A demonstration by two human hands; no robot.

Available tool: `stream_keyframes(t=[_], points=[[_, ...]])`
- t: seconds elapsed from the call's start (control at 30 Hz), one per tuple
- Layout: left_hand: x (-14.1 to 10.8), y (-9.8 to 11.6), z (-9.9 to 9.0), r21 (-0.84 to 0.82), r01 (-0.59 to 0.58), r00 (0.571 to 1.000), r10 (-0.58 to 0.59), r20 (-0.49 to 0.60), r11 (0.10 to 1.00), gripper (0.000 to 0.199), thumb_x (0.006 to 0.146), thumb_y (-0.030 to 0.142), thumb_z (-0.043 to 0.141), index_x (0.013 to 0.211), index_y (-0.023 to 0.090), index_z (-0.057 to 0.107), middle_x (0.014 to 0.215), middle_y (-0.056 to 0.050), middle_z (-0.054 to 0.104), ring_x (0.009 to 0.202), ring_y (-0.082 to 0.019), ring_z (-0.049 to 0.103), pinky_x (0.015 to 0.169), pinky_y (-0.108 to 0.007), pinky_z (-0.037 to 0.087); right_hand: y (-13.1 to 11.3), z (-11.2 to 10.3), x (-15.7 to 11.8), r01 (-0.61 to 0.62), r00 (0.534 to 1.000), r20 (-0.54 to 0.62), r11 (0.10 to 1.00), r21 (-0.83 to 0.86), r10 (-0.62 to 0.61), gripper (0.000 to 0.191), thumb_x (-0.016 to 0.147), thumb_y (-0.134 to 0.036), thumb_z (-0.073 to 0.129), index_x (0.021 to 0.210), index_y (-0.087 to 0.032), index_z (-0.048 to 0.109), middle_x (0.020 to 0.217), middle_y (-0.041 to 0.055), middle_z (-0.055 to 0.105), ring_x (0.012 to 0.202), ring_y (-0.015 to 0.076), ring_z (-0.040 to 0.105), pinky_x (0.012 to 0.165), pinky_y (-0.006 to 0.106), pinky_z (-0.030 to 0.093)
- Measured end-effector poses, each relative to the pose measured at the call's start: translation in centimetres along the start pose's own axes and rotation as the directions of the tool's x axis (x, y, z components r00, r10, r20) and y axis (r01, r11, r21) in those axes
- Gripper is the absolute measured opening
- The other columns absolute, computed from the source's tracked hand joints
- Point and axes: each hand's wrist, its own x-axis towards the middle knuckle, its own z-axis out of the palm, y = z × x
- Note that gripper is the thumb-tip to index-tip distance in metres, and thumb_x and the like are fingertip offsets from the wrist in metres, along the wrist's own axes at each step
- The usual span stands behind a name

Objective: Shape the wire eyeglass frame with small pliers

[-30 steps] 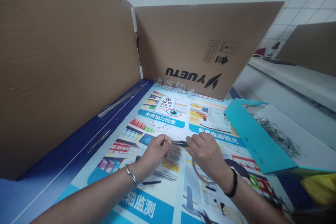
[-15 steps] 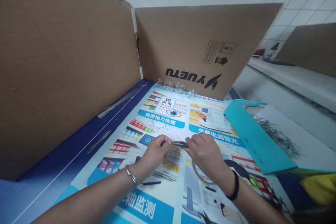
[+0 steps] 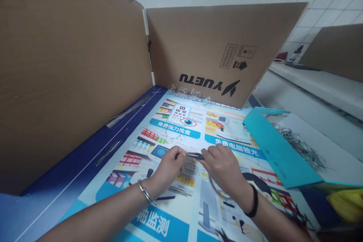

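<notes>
In the head view, the right hand [image 3: 222, 164] grips the pliers [image 3: 195, 155], their nose meeting a tiny piece [image 3: 186, 154], likely wire, pinched in the left hand [image 3: 171, 162]. Keep that pinch steady and fingertips clear of the nose. Loose wires [image 3: 180, 191] lie near the left wrist and could snag; cardboard panels [image 3: 221, 30] wall the desk's [image 3: 87, 168] far side.

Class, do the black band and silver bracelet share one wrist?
No: the black band circles the wrist of the right hand, the silver bracelet that of the left hand.
</notes>
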Motion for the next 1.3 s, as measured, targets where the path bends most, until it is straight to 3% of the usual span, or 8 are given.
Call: stream_keyframes(t=[0.3, 0.7, 1.3], points=[[0.17, -0.03, -0.17, 0.051, -0.030, 1.000, 0.030, 0.005, 0.998, 0.007, 0.072, 0.017, 0.045, 0.065, 0.017, 0.044, 0.049, 0.007, 0.040, 0.045, -0.006, 0.033, 0.046, -0.018, 0.027, 0.11, -0.22, -0.10, 0.041, 0.999, -0.018, 0.998, -0.039, -0.042, 0.014, 0.084, -0.030, 0.055, 0.087, -0.018, 0.060, 0.074, 0.0043, 0.053, 0.074, 0.0195, 0.041, 0.068, 0.034, 0.026], [0.22, 0.55, -0.18, -0.030, 0.007, 0.999, -0.006, 0.042, 1.000, 0.010, 0.073, 0.022, 0.046, 0.064, 0.018, 0.044, 0.048, 0.006, 0.040, 0.044, -0.006, 0.033, 0.043, -0.019, 0.025, 0.40, -0.29, 0.16, 0.012, 1.000, -0.002, 1.000, 0.013, -0.012, 0.015, 0.081, -0.033, 0.059, 0.087, -0.019, 0.060, 0.075, 0.0040, 0.054, 0.077, 0.0205, 0.042, 0.069, 0.034, 0.026], [0.29, 0.31, -0.26, 0.021, 0.013, 0.999, -0.014, 0.049, 1.000, 0.008, 0.071, 0.018, 0.044, 0.063, 0.018, 0.044, 0.047, 0.006, 0.041, 0.043, -0.007, 0.036, 0.043, -0.019, 0.027, 0.26, -0.98, 0.16, 0.066, 0.998, 0.015, 0.995, -0.070, -0.065, 0.013, 0.084, -0.029, 0.055, 0.087, -0.018, 0.061, 0.071, 0.0052, 0.052, 0.074, 0.0200, 0.041, 0.066, 0.034, 0.025]])
